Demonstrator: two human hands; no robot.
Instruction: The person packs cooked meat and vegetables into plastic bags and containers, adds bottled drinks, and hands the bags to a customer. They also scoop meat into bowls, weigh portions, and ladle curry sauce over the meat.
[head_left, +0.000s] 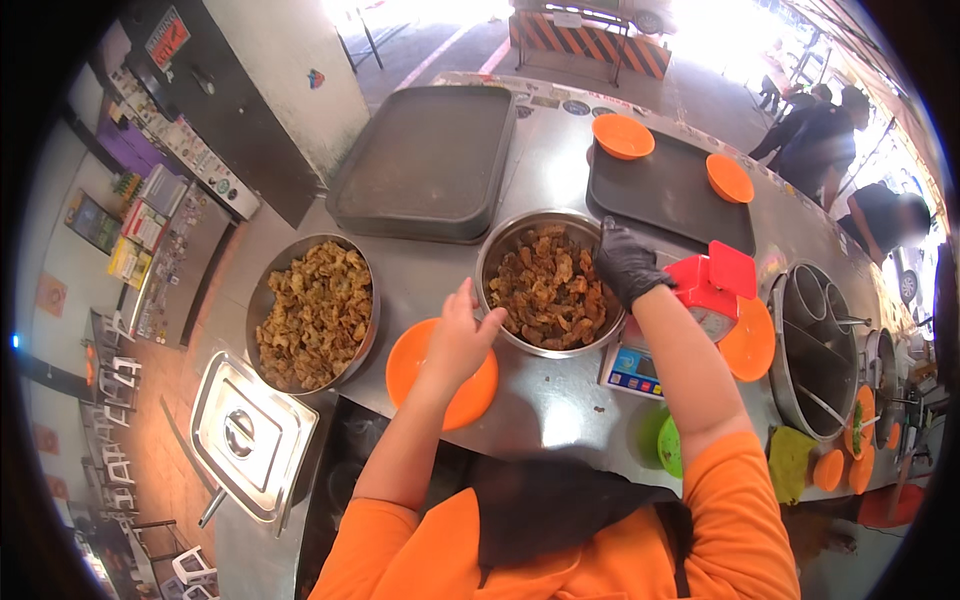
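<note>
My left hand (461, 330), bare, is over the near left rim of a steel bowl (551, 352) of browned fried pieces (551, 281), its thumb and fingers apart and nothing in it. My right hand (630, 259), in a black glove, is at that bowl's right rim; whether its fingers grip the rim is unclear. Under my left forearm lies an orange plastic bowl (405, 367). A second steel bowl (375, 315), full of paler fried pieces (315, 315), stands to the left. By my right forearm are a red scale (701, 289) and a digital scale (634, 370).
Stacked grey trays (427, 157) stand at the back left. A grey tray (667, 187) with orange bowls (622, 136) lies back right. A steel lid (251, 435) is front left. Rightward are a large divided pot (814, 352) and a green bowl (671, 448). People (817, 142) are beyond the counter.
</note>
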